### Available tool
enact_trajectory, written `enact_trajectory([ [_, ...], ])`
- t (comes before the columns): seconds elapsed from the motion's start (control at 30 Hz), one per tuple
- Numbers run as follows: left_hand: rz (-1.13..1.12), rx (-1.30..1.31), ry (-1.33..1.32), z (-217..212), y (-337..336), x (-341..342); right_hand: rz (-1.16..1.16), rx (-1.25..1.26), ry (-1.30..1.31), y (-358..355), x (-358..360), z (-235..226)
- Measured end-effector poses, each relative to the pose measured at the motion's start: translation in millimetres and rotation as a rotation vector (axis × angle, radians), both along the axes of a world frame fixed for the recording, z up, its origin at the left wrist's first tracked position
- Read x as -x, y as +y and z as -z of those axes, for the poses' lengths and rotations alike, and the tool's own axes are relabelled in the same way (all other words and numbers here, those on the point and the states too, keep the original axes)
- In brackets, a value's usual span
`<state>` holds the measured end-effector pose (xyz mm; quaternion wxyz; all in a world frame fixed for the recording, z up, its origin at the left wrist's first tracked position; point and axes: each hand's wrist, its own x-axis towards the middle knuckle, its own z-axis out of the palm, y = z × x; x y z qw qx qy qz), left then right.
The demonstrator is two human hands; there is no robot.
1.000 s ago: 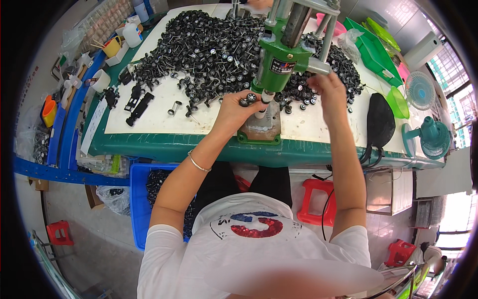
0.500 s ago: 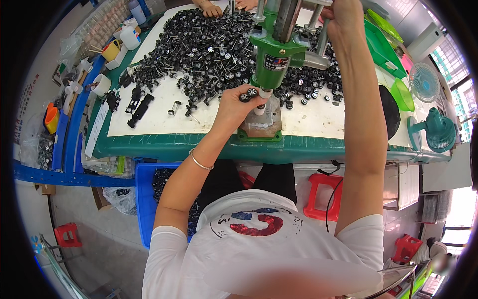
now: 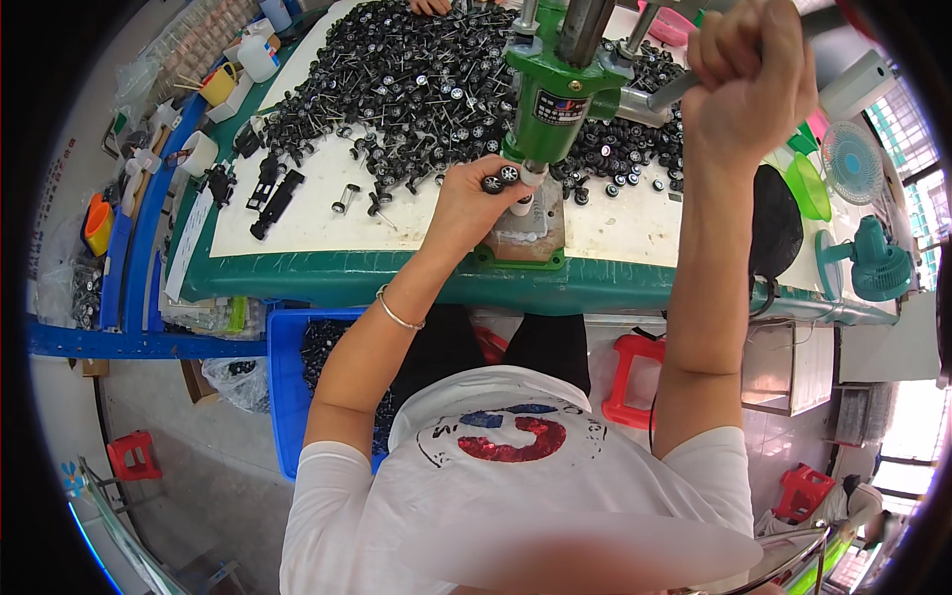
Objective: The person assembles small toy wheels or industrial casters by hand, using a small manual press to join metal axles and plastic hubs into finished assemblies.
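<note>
Under the desk's near edge stands a blue crate (image 3: 288,377) with black parts. At the near edge of the desk (image 3: 327,273), on the white sheet, the left hand (image 3: 466,203) is closed, pinching a small wheel-and-axle piece (image 3: 501,177) under the green press (image 3: 550,94). The right hand (image 3: 744,79) is raised and closed in a fist around the press lever (image 3: 664,94). Behind them, a pile of black wheels (image 3: 407,79) reaches to the far edge
</note>
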<state>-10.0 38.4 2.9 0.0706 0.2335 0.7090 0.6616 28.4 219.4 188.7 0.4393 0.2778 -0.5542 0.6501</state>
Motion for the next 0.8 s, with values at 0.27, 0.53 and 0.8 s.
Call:
enact_trajectory([
  [0.27,-0.045,-0.086,-0.149,3.4,1.3,-5.6,-0.012,0.101,0.283,-13.1,-1.3,19.3],
  [0.53,0.010,-0.169,-0.203,6.9,4.8,-7.7,-0.083,0.058,0.087,3.9,-0.5,15.6],
  [0.8,-0.001,-0.387,-0.342,4.6,-3.3,1.6,0.022,0.211,-0.595,20.2,65.2,-17.4],
])
